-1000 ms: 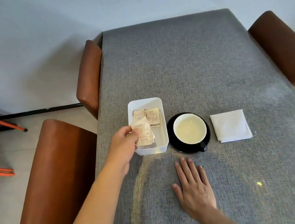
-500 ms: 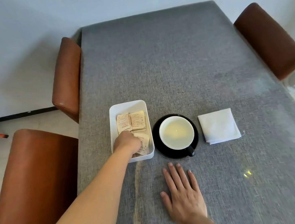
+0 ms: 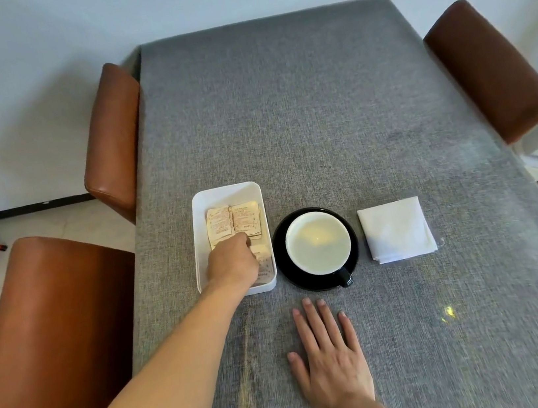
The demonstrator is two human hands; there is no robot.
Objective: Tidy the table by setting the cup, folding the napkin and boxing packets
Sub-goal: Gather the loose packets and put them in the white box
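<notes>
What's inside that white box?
The white box holds paper packets, two side by side at the far end. The left hand covers the near end, hiding more beneath.

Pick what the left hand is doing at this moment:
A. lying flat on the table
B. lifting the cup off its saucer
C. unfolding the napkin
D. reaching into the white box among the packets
D: the left hand is inside the white box, down on the packets, while the cup and the napkin lie untouched.
</notes>
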